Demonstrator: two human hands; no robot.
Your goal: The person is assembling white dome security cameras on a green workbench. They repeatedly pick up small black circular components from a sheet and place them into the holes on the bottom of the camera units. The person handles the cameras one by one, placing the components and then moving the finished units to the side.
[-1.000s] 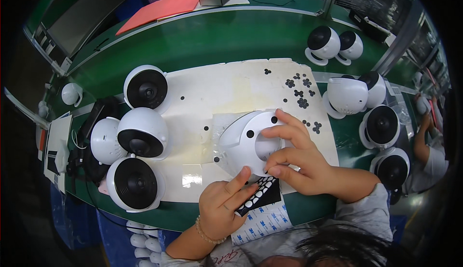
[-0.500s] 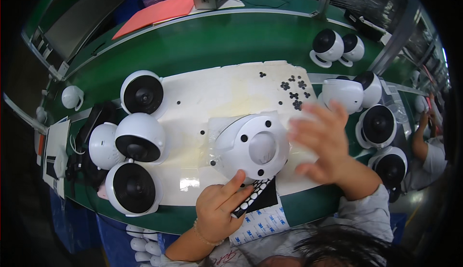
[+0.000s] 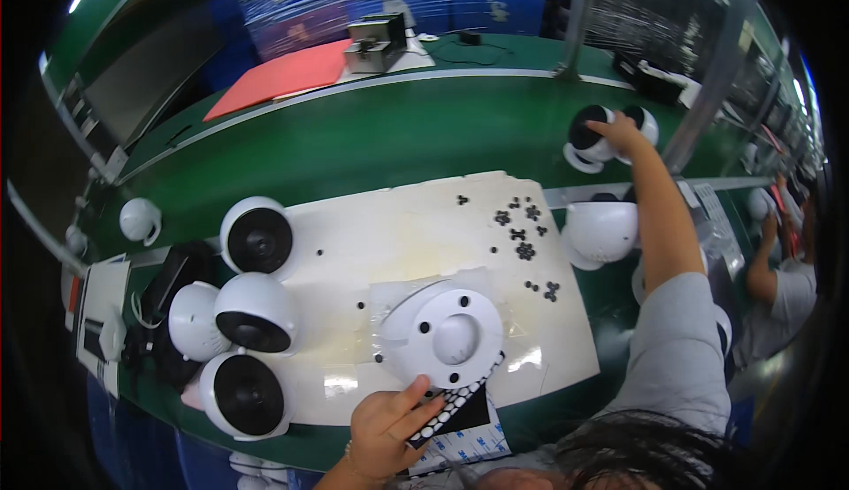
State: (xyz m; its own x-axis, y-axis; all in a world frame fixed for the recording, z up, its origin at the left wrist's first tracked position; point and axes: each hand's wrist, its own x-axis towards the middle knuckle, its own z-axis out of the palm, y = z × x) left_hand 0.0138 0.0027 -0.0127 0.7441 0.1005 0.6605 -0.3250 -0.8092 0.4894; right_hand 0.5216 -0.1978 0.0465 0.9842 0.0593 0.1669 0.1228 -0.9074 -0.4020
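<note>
My left hand (image 3: 387, 430) pinches a black sheet of stick-on pads (image 3: 453, 409) with rows of white round spots. Its forefinger reaches up to the edge of a white camera base (image 3: 411, 340), which faces up with black round pads on its ring. That base lies on a clear plastic wrap in the middle of the white board. At the far right, my right hand (image 3: 622, 133) has its fingers over the black front of a white ball-shaped camera (image 3: 585, 156); the thumb is hidden. A second similar camera (image 3: 643, 124) stands just behind that hand.
Several white cameras (image 3: 258, 235) stand along the left of the board (image 3: 354, 225). Loose black pads (image 3: 525, 251) lie at its right. Another camera (image 3: 601, 229) stands beneath my right forearm. A metal box (image 3: 375, 43) and red sheet (image 3: 279, 79) lie at the back.
My right hand has moved from beside the camera base to the far-right cameras and closed on one. My left hand keeps its pad sheet. The whole view has tilted upward.
</note>
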